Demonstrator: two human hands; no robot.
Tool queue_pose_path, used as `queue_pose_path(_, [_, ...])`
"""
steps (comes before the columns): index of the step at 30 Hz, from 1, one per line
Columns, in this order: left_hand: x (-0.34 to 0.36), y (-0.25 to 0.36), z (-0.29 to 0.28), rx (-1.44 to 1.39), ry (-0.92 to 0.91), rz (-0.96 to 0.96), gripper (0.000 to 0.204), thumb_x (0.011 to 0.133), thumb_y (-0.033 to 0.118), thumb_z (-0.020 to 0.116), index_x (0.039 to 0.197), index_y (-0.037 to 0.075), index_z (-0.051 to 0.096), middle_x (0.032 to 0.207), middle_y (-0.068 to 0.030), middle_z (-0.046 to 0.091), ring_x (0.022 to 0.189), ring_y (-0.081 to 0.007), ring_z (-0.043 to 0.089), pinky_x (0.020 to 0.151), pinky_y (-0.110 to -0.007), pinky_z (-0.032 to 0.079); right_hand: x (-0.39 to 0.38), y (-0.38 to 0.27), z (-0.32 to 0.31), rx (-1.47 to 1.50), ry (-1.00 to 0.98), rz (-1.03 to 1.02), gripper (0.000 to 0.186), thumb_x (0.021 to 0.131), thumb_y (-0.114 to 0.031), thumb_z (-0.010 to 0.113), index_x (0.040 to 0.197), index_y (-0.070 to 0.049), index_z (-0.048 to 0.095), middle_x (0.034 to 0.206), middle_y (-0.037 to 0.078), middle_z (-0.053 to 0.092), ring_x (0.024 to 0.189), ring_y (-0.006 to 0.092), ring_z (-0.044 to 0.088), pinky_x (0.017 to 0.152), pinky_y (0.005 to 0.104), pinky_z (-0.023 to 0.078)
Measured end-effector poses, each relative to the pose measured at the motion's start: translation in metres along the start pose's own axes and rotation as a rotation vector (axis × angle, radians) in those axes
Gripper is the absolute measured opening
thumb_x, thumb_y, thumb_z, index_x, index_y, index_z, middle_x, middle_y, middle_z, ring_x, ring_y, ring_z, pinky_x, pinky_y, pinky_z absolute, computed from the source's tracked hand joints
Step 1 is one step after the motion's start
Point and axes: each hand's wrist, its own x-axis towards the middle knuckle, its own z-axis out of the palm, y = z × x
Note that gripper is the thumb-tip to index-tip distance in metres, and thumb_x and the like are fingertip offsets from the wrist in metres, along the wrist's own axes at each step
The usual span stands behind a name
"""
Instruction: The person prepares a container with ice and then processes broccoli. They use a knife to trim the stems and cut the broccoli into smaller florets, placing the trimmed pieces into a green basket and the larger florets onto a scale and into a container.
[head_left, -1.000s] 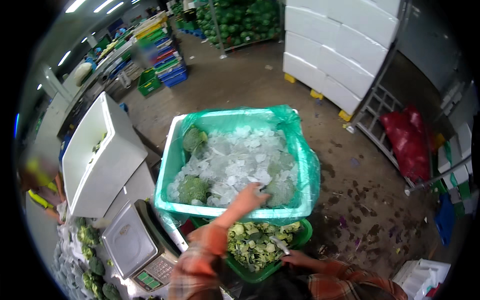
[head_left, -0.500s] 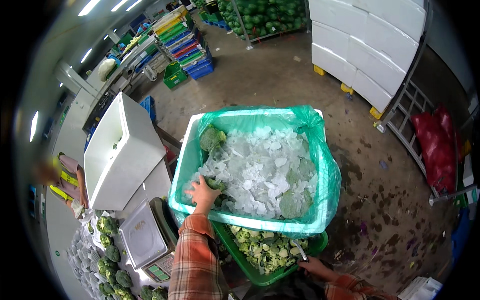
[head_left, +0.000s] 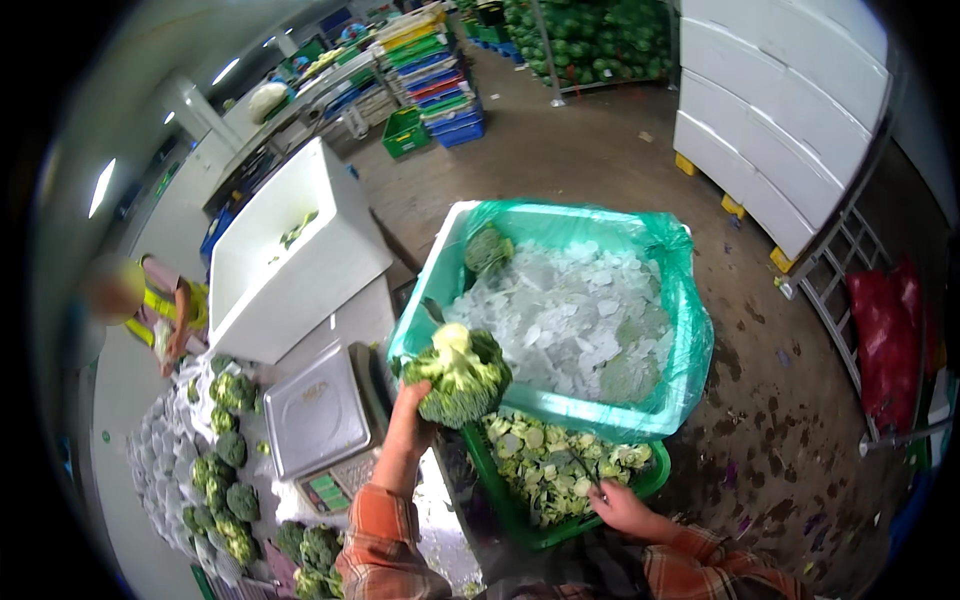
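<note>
My left hand is closed round a broccoli head, its cut stem turned up, above the near left corner of a foam box. This box is lined with a green plastic bag and filled with crushed ice. One broccoli crown stands in its far left corner; more green shows through the ice at the right. Lower right, my right hand grips a knife over a green crate heaped with broccoli trimmings. The knife's handle is mostly covered by my fingers.
Left of the box stand a scale and a tilted white foam box. Broccoli heads and grey foam nets cover the table at left, where a person works. White foam boxes are stacked at far right.
My left hand has lifted the broccoli head out of the ice and brought it toward me, stem up. My right hand with the knife has moved slightly up over the crate. The view has shifted.
</note>
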Motion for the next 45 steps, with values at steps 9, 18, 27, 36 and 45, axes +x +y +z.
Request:
queue_pose_path(9, [-0.171,-0.098,-0.089,1.014,0.726,0.195,0.088,0.06,0.02,0.073,0.132,-0.004,0.029,0.121,-0.0214,0.041,0.113,-0.03,0.043,0.099,-0.037,0.035,0.046,-0.098,0.069,-0.341,-0.251,-0.542,0.017,0.084,-0.013,0.055,0.098,-0.004,0.051,0.078,0.016,0.058,0.065,0.0353,0.059,0.056,0.0433,0.048])
queue_pose_path(18, [-0.204,-0.132,-0.105,0.747,0.769,0.141,0.084,0.062,0.022,0.074,0.13,-0.002,0.031,0.121,-0.0226,0.038,0.112,-0.0331,0.042,0.099,-0.039,0.035,0.037,-0.104,0.126,-0.587,-0.364,-0.548,0.018,0.081,-0.012,0.055,0.097,-0.006,0.049,0.074,0.015,0.056,0.061,0.0357,0.059,0.052,0.0439,0.048])
queue_pose_path(27, [-0.191,-0.127,-0.101,0.891,0.675,0.164,0.086,0.057,0.023,0.073,0.129,-0.002,0.033,0.115,-0.023,0.04,0.11,-0.0364,0.042,0.097,-0.04,0.036,0.064,-0.048,0.153,-0.729,-0.22,-0.425,0.014,0.08,-0.01,0.053,0.094,-0.006,0.05,0.076,0.018,0.056,0.064,0.0369,0.059,0.055,0.0463,0.048])
queue_pose_path(36, [-0.215,-0.129,-0.144,0.661,0.455,0.227,0.093,0.057,0.009,0.069,0.137,-0.001,0.023,0.13,-0.0212,0.038,0.119,-0.0287,0.041,0.101,-0.035,0.033,0.03,0.008,0.066,-0.721,-0.455,-0.069,0.025,0.084,-0.013,0.049,0.108,-0.008,0.053,0.082,0.019,0.061,0.07,0.0364,0.06,0.062,0.0474,0.048])
queue_pose_path(45, [-0.204,-0.11,-0.15,0.735,0.202,0.139,0.081,0.058,0.005,0.064,0.134,0.0,0.035,0.128,-0.0141,0.044,0.119,-0.0227,0.044,0.101,-0.032,0.034,0.041,-0.122,0.085,-0.874,-0.52,-0.508,0.017,0.08,-0.006,0.05,0.098,-0.006,0.051,0.071,0.017,0.059,0.069,0.0375,0.061,0.055,0.0437,0.049])
